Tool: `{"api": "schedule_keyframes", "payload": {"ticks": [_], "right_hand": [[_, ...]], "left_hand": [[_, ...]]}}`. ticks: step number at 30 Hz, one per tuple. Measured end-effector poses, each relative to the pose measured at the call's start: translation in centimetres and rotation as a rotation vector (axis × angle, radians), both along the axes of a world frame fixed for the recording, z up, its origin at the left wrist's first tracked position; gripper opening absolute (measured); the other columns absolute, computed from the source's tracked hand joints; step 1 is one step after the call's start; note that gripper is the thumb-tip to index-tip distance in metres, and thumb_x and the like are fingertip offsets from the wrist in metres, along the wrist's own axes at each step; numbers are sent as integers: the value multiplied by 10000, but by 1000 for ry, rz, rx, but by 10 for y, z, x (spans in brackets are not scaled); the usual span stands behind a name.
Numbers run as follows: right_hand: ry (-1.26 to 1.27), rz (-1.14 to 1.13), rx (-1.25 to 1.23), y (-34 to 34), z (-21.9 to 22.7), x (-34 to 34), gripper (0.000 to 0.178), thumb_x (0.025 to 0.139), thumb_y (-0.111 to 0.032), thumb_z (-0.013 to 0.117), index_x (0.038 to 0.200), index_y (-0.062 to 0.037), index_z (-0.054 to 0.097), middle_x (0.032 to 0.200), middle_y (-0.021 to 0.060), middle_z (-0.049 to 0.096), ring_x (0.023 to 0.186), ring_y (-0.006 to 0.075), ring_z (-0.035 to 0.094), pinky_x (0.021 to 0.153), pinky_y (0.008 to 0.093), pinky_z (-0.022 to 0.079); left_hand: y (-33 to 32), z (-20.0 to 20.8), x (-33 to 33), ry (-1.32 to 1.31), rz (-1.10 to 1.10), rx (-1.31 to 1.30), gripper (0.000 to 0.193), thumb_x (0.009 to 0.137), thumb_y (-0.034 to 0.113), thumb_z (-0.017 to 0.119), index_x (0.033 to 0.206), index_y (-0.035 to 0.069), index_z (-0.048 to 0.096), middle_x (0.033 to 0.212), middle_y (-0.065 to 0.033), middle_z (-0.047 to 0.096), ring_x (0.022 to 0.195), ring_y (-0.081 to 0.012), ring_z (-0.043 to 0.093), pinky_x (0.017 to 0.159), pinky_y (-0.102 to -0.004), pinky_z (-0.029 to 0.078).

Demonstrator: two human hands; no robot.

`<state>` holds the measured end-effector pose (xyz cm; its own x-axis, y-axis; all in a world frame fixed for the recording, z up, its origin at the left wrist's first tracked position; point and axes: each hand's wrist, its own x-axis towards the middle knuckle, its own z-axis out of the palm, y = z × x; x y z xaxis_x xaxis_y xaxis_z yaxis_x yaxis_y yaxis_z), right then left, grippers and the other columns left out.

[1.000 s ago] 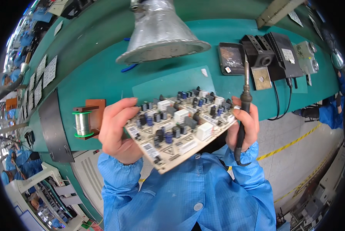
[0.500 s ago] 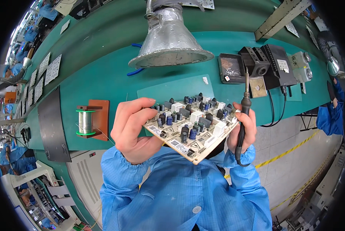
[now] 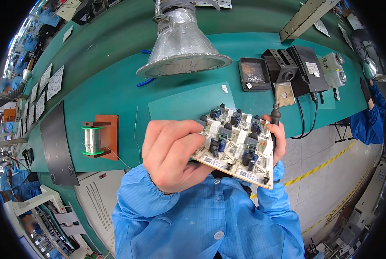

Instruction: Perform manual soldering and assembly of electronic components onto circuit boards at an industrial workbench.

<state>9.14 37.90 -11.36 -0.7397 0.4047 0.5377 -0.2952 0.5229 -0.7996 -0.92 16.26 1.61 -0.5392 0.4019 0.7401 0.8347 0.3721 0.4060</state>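
Note:
A populated circuit board (image 3: 234, 149), crowded with black and blue capacitors and white connectors, is held up in front of my blue smock, tilted. My left hand (image 3: 169, 151) is closed on its left edge, thumb below and fingers above. At the right edge, my right hand (image 3: 280, 140) grips the board and also holds a soldering iron (image 3: 276, 114), its tip pointing away from me. The board hides part of the right fingers and the iron's lower handle.
Left on the green bench is a solder spool (image 3: 93, 140) on a brown stand, with loose wire. A metal fume hood (image 3: 184, 47) hangs ahead. Back right are a black tray (image 3: 254, 74), an iron holder (image 3: 279, 64), a soldering station (image 3: 307, 69) and bottles (image 3: 334, 69). A co-worker's sleeve (image 3: 370, 123) shows far right.
The board has turned in my hands, its near corner swinging right. My left hand has moved right along with it. The right hand still has the iron and the board's edge.

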Motion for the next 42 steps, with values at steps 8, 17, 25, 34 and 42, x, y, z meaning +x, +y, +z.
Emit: {"api": "schedule_keyframes", "payload": {"ticks": [8,17,25,34,42], "right_hand": [[27,-74,43,-5,6,-7,356,808,-228,674,1047,-11,523,1002,236,595,825,295,624,722,362,502],[32,-45,70,-5,13,-11,257,806,-93,603,1039,-12,527,994,248,585,825,296,611,724,365,492],[56,-50,154,-10,27,-19,245,807,-116,576,1026,-15,536,975,245,578,807,298,598,721,363,486],[56,-12,221,-13,40,-23,249,772,-7,579,1017,-17,537,968,244,575,817,306,597,717,370,491],[56,24,272,-21,51,-26,241,777,-3,586,1014,2,541,976,251,579,822,306,593,740,365,481]], "left_hand": [[3,0,-4,-12,22,2,408,452,139,818,798,39,628,822,-77,632,666,-226,539,577,-300,433],[-9,-2,-10,-34,41,19,366,455,136,814,756,36,632,808,-74,625,652,-222,528,555,-301,430],[-23,-7,-14,-79,65,23,370,460,112,816,767,29,629,819,-80,629,665,-227,539,566,-305,439],[-36,-15,-16,-142,60,36,349,490,58,804,792,26,631,846,-91,637,696,-228,561,590,-309,452],[-50,-14,-14,-200,90,-10,385,555,41,787,898,-11,619,947,-150,652,800,-263,608,679,-329,489]]}}
